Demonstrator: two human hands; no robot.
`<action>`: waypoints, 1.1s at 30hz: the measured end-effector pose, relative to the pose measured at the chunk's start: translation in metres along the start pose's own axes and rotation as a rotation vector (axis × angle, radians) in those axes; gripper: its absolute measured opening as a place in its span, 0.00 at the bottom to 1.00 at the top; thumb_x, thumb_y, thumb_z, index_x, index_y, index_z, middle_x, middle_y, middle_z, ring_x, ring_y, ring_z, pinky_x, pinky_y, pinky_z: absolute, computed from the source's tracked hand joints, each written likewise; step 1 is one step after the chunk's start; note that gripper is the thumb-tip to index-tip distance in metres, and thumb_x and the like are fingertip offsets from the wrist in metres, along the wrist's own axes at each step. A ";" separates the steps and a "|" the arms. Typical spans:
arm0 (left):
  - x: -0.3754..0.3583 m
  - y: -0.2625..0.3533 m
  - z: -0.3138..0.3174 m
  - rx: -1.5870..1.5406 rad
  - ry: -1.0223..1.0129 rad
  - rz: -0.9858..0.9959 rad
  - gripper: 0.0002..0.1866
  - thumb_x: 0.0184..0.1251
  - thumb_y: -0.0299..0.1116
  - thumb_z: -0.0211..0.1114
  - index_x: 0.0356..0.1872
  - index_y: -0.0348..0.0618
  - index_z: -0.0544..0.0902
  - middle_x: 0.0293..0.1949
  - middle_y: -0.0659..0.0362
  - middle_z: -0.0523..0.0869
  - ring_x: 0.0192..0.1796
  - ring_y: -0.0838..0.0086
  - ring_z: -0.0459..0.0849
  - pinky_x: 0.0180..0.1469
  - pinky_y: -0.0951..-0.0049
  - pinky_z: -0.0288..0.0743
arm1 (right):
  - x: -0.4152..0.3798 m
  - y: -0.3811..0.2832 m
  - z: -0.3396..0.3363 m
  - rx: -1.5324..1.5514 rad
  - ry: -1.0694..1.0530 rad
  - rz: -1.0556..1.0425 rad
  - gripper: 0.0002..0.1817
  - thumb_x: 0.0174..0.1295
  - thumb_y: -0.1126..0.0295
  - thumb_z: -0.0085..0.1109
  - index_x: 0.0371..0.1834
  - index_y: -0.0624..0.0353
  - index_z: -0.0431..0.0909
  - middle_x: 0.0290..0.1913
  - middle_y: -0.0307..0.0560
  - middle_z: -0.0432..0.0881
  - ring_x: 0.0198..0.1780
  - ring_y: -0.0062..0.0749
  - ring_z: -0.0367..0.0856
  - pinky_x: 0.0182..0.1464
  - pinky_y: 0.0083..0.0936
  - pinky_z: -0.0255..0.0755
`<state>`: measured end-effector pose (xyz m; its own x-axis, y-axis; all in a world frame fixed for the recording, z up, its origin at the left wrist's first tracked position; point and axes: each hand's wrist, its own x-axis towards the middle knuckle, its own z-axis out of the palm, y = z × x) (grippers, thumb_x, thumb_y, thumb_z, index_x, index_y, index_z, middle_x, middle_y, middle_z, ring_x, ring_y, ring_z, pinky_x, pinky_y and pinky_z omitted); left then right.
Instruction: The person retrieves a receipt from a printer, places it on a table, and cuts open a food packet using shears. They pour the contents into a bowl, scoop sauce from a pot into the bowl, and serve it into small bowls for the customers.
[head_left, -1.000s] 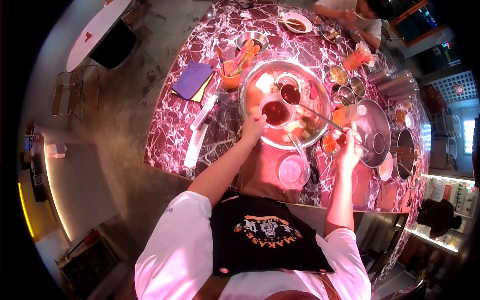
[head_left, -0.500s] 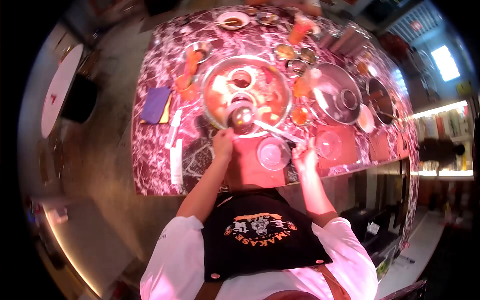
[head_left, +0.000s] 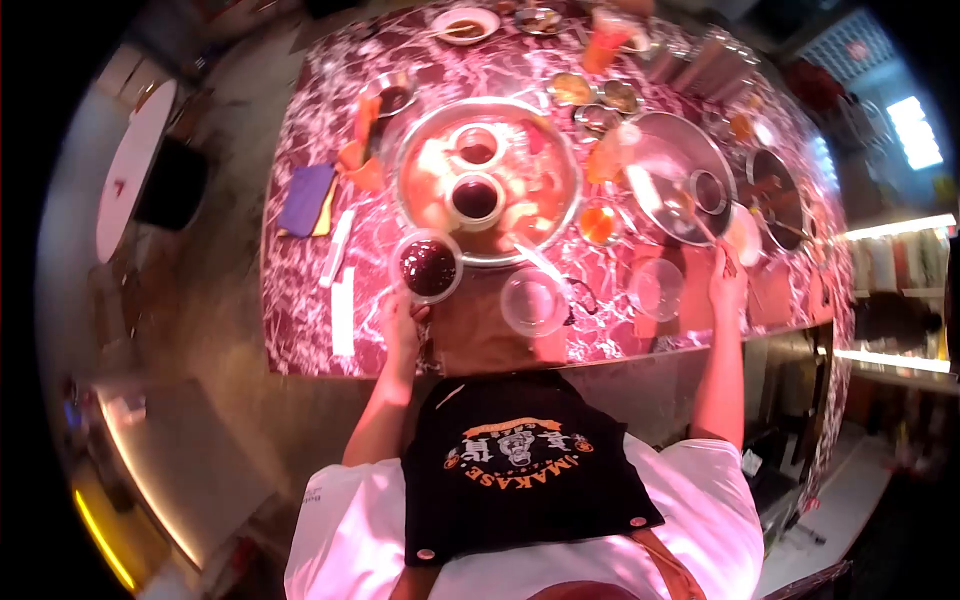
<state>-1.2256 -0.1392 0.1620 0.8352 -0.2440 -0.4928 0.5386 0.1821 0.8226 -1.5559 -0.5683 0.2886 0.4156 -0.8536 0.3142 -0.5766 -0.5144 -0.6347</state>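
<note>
My left hand (head_left: 403,325) is closed on the near rim of a small clear bowl (head_left: 430,268) of dark, glossy contents. The bowl is held beside the near left edge of a large round metal basin (head_left: 406,190). Two more round cups, a nearer dark-filled cup (head_left: 475,198) and a farther cup (head_left: 476,147), sit in the basin. A pale-handled utensil (head_left: 540,262) leans over its near rim. My right hand (head_left: 728,280) is at the near edge of a wide metal bowl (head_left: 660,135), its fingers closed round a thin end I cannot make out. A ring-shaped vessel (head_left: 708,190) lies inside.
Two clear bowls, a left one (head_left: 533,302) and a right one (head_left: 656,290), stand near the table's front edge. A small orange-filled bowl (head_left: 599,223) sits between basin and metal bowl. At left are folded cloths (head_left: 307,200) and a white strip (head_left: 343,315). A dark pan (head_left: 775,195) stands right.
My left hand has moved left, with the dark-filled bowl now outside the basin. My right hand has left the pale-handled utensil and moved right to the wide metal bowl.
</note>
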 end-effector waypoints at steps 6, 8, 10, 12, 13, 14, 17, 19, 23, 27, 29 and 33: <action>-0.023 -0.002 -0.024 0.026 0.223 0.070 0.12 0.71 0.34 0.56 0.26 0.44 0.74 0.22 0.64 0.74 0.22 0.79 0.76 0.28 0.79 0.76 | 0.019 0.035 0.024 -0.232 -0.226 -0.102 0.11 0.65 0.69 0.51 0.48 0.58 0.77 0.44 0.55 0.82 0.48 0.48 0.80 0.50 0.33 0.72; -0.026 -0.005 -0.030 -0.005 0.233 0.057 0.12 0.71 0.33 0.55 0.25 0.44 0.74 0.22 0.65 0.73 0.23 0.79 0.76 0.30 0.78 0.77 | 0.017 0.041 0.020 -0.035 -0.245 0.069 0.13 0.63 0.74 0.52 0.50 0.58 0.77 0.43 0.54 0.82 0.46 0.43 0.81 0.49 0.29 0.72; -0.018 -0.019 -0.046 -0.025 0.215 0.062 0.11 0.71 0.33 0.55 0.28 0.43 0.74 0.25 0.62 0.77 0.27 0.77 0.78 0.33 0.75 0.78 | 0.008 0.040 0.011 -0.048 -0.228 -0.032 0.14 0.62 0.77 0.52 0.50 0.59 0.77 0.42 0.53 0.82 0.46 0.39 0.81 0.50 0.27 0.72; -0.012 -0.031 -0.060 -0.046 0.194 0.068 0.09 0.71 0.34 0.55 0.30 0.42 0.75 0.28 0.59 0.80 0.31 0.74 0.81 0.37 0.73 0.79 | -0.007 0.005 -0.010 -0.210 -0.205 -0.252 0.12 0.64 0.77 0.51 0.49 0.59 0.78 0.43 0.51 0.81 0.47 0.38 0.80 0.51 0.27 0.71; -0.011 -0.033 -0.062 -0.041 0.187 0.064 0.10 0.71 0.34 0.54 0.30 0.42 0.75 0.29 0.59 0.80 0.31 0.75 0.81 0.38 0.72 0.80 | -0.014 -0.008 -0.016 -0.166 -0.139 -0.327 0.13 0.65 0.78 0.50 0.50 0.60 0.78 0.45 0.51 0.81 0.47 0.38 0.80 0.52 0.27 0.71; -0.008 -0.034 -0.063 -0.036 0.175 0.058 0.10 0.71 0.34 0.54 0.30 0.42 0.75 0.29 0.60 0.80 0.31 0.75 0.81 0.38 0.72 0.80 | -0.022 -0.015 -0.020 -0.169 -0.138 -0.333 0.13 0.65 0.78 0.50 0.50 0.60 0.78 0.45 0.51 0.81 0.47 0.38 0.80 0.52 0.27 0.71; -0.006 -0.032 -0.062 -0.026 0.162 0.036 0.11 0.71 0.36 0.55 0.30 0.42 0.74 0.29 0.59 0.80 0.32 0.76 0.81 0.35 0.76 0.79 | -0.048 -0.047 -0.031 -0.161 0.059 -0.249 0.13 0.65 0.78 0.48 0.51 0.64 0.77 0.46 0.49 0.81 0.47 0.37 0.80 0.53 0.26 0.72; -0.003 -0.028 -0.062 0.023 0.152 0.028 0.12 0.71 0.39 0.55 0.32 0.41 0.73 0.32 0.59 0.79 0.33 0.77 0.81 0.31 0.80 0.78 | -0.066 -0.061 -0.019 0.014 0.100 -0.151 0.13 0.66 0.77 0.48 0.51 0.64 0.77 0.46 0.48 0.81 0.47 0.34 0.80 0.52 0.25 0.72; -0.009 -0.026 -0.071 0.032 0.068 -0.044 0.14 0.71 0.43 0.55 0.32 0.42 0.72 0.30 0.61 0.76 0.29 0.78 0.80 0.27 0.82 0.74 | -0.084 -0.110 0.037 0.239 0.052 -0.057 0.12 0.68 0.73 0.48 0.51 0.64 0.78 0.48 0.47 0.81 0.47 0.28 0.80 0.51 0.22 0.73; -0.024 -0.027 -0.097 0.149 -0.021 -0.076 0.16 0.73 0.43 0.51 0.35 0.39 0.72 0.30 0.58 0.78 0.27 0.76 0.80 0.25 0.81 0.74 | -0.087 -0.109 0.141 0.567 -0.062 0.157 0.12 0.69 0.71 0.48 0.49 0.65 0.76 0.41 0.45 0.82 0.39 0.26 0.81 0.45 0.20 0.75; -0.030 -0.035 -0.120 0.142 -0.068 -0.087 0.15 0.74 0.42 0.50 0.36 0.39 0.72 0.30 0.59 0.78 0.28 0.77 0.80 0.26 0.81 0.73 | -0.083 -0.103 0.172 0.697 -0.071 0.275 0.11 0.70 0.70 0.48 0.48 0.66 0.75 0.36 0.45 0.81 0.34 0.24 0.81 0.39 0.19 0.77; -0.051 -0.037 -0.151 0.282 -0.029 -0.053 0.14 0.74 0.41 0.50 0.36 0.40 0.74 0.31 0.59 0.81 0.29 0.78 0.81 0.28 0.79 0.74 | -0.080 -0.090 0.204 0.791 -0.030 0.383 0.11 0.70 0.69 0.47 0.48 0.65 0.73 0.33 0.46 0.80 0.30 0.25 0.81 0.34 0.19 0.78</action>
<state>-1.2719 0.0105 0.1140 0.8012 -0.2739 -0.5321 0.5257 -0.1026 0.8445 -1.3942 -0.4367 0.1765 0.3177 -0.9476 -0.0318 -0.0285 0.0240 -0.9993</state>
